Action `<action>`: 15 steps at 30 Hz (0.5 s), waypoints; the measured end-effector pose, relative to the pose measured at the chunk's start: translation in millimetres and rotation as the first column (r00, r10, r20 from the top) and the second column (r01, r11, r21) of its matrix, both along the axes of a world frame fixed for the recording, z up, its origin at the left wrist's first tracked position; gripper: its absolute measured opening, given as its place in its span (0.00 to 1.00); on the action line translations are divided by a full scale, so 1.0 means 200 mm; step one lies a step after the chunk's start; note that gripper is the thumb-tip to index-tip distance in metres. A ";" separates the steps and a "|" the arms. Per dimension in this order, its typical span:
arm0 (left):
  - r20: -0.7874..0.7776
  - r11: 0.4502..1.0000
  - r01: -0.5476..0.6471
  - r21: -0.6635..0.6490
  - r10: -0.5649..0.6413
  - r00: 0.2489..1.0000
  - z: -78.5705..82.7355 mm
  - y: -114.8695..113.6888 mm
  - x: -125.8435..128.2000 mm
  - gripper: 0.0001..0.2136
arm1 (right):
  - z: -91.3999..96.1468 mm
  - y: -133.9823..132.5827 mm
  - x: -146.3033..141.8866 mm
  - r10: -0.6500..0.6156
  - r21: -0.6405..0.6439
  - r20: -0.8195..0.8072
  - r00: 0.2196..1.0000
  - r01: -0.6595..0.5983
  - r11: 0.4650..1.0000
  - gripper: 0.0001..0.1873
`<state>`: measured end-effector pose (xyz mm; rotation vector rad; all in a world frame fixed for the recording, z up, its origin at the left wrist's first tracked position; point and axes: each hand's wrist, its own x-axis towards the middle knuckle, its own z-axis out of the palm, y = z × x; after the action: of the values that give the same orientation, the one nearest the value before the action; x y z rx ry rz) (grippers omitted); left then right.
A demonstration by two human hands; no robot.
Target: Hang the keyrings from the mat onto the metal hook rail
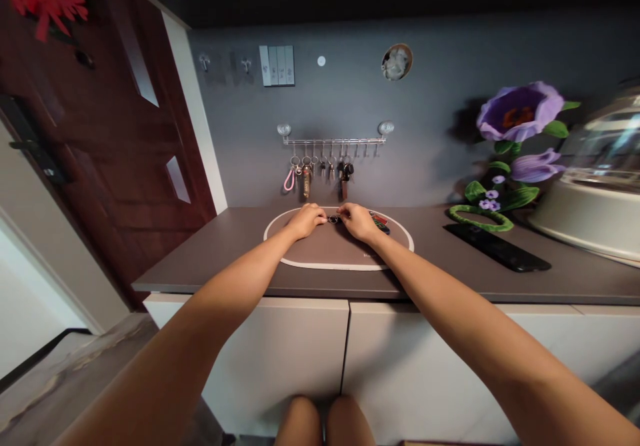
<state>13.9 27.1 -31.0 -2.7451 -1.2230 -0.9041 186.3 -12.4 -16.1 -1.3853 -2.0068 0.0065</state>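
Over a brown oval mat with a pale rim (340, 266), both hands meet close together. My left hand (307, 221) is closed, its fingertips pinching one side of a small dark key ring (333, 219). From the other side my right hand (356, 221) pinches at the same ring, fingers bent; whatever hangs from it is too small to make out. Just right of that hand, partly behind it, lie a red item (380, 219) and a dark item with green (383, 228) on the mat. Above, several keys and key fobs (307, 183) hang from a clear hook rail (335, 141) on the wall.
A long black object (497, 247) lies on the grey counter (200, 249) at the right. Behind it stand purple artificial flowers (520, 113) with a green looped base, beside a large cream container with a clear dome (590, 213). A dark red door (135, 166) is on the left.
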 end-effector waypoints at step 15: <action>0.783 0.808 0.336 -0.484 0.229 0.578 0.06 -0.06 0.04 0.05 | 0.01 -0.02 -0.01 0.010 -0.022 0.015 1.000 -0.010 1.000 0.09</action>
<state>21.5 15.0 -19.8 -2.8021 -1.7742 -2.3920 184.4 -15.8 -13.9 -1.3934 -2.0317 0.0231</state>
